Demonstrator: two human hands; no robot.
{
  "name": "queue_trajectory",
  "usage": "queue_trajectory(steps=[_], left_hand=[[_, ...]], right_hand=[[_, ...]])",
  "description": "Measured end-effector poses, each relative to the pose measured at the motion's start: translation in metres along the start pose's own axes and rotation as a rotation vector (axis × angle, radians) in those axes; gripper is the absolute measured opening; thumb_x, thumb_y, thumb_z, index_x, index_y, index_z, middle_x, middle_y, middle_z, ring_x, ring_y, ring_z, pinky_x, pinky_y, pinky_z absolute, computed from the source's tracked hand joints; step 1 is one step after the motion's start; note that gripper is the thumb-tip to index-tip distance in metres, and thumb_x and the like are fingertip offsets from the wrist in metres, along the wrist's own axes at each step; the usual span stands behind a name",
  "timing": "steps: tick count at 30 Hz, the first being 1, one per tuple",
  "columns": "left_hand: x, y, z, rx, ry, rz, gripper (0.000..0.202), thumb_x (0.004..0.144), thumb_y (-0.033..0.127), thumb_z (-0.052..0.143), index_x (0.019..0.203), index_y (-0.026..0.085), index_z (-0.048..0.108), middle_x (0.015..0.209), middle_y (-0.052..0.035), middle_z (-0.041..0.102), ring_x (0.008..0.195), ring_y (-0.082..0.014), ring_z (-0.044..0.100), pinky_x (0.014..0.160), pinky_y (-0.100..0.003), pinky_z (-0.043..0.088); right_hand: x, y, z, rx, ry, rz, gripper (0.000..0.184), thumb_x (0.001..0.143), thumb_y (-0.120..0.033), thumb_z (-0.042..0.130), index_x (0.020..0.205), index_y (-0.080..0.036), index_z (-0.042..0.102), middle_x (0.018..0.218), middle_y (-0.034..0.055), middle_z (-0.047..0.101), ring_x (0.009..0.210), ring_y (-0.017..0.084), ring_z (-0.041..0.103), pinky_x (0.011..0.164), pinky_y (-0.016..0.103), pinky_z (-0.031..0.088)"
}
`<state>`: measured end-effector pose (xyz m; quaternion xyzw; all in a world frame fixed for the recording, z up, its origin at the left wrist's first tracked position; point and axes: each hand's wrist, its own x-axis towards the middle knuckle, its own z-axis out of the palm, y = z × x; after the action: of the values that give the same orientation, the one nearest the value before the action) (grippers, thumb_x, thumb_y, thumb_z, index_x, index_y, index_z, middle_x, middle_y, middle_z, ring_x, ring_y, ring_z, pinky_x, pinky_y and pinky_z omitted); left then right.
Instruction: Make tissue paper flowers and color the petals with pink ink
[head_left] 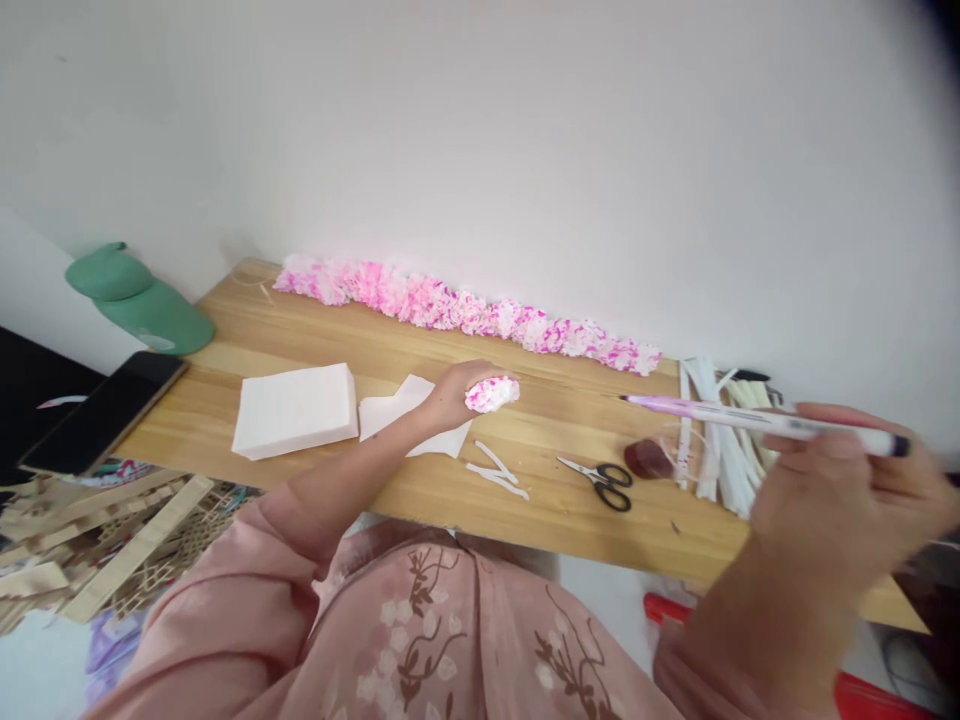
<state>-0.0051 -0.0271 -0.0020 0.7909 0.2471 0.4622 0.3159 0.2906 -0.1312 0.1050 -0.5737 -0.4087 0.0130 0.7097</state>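
My left hand (454, 393) is closed around a small white paper flower (492, 394) with pink blotches, its ruffled top facing right. A brush pen (720, 413) with a pale purple tip section and a black end is pinched in my right hand (847, 490). Its tip points left and stays well apart from the flower. Beneath my left hand lie white paper sheets (394, 408), and two thin white strips (496, 470) rest nearby. Along the wall stretches a row of similar pink and white flowers (450, 310).
Left on the table are a stack of white paper (296, 410), a phone (109, 412) and a green bottle (142, 300). Scissors (604, 482), a dark red lump (648, 459) and white strips (705, 430) lie to the right. Wooden pieces (135, 545) are heaped below the table's left.
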Motion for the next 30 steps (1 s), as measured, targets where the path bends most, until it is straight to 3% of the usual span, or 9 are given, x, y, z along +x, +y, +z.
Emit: queue_trajectory(steps=[3,5,13,30], left_hand=[[0.000,0.002,0.001,0.013,-0.010,0.001,0.027,0.083,0.025,0.065,0.109,0.019,0.071,0.101,-0.0099,0.073,0.089,-0.0219,0.068,0.081,-0.033,0.051],[0.000,0.004,0.001,0.010,-0.013,0.013,0.027,0.083,0.023,0.064,0.109,0.019,0.070,0.099,-0.0097,0.073,0.089,-0.0218,0.068,0.080,-0.033,0.051],[0.000,0.004,0.003,-0.002,-0.020,0.035,0.028,0.083,0.025,0.065,0.109,0.018,0.069,0.101,-0.0097,0.073,0.090,-0.0215,0.068,0.080,-0.033,0.050],[0.003,0.009,0.003,0.027,-0.049,-0.041,0.023,0.083,0.034,0.064,0.099,0.020,0.072,0.094,-0.0067,0.074,0.089,-0.0217,0.068,0.080,-0.032,0.050]], right_hand=[[-0.018,-0.023,0.034,0.180,-0.108,-0.112,0.020,0.065,-0.037,0.076,0.075,-0.020,0.077,0.061,0.0039,0.064,0.050,0.015,0.055,0.049,0.032,0.040],[-0.026,-0.027,0.039,0.200,-0.201,-0.105,0.016,0.066,-0.033,0.076,0.076,-0.020,0.076,0.061,0.0032,0.065,0.052,0.015,0.057,0.049,0.030,0.041],[-0.039,-0.025,0.057,0.035,-0.428,-0.113,0.019,0.079,-0.039,0.067,0.086,-0.022,0.072,0.062,-0.0015,0.061,0.054,0.013,0.054,0.047,0.024,0.042],[-0.046,-0.016,0.070,0.040,-0.548,-0.109,0.020,0.079,-0.042,0.069,0.087,-0.024,0.073,0.077,-0.0009,0.069,0.062,0.012,0.057,0.058,0.025,0.046]])
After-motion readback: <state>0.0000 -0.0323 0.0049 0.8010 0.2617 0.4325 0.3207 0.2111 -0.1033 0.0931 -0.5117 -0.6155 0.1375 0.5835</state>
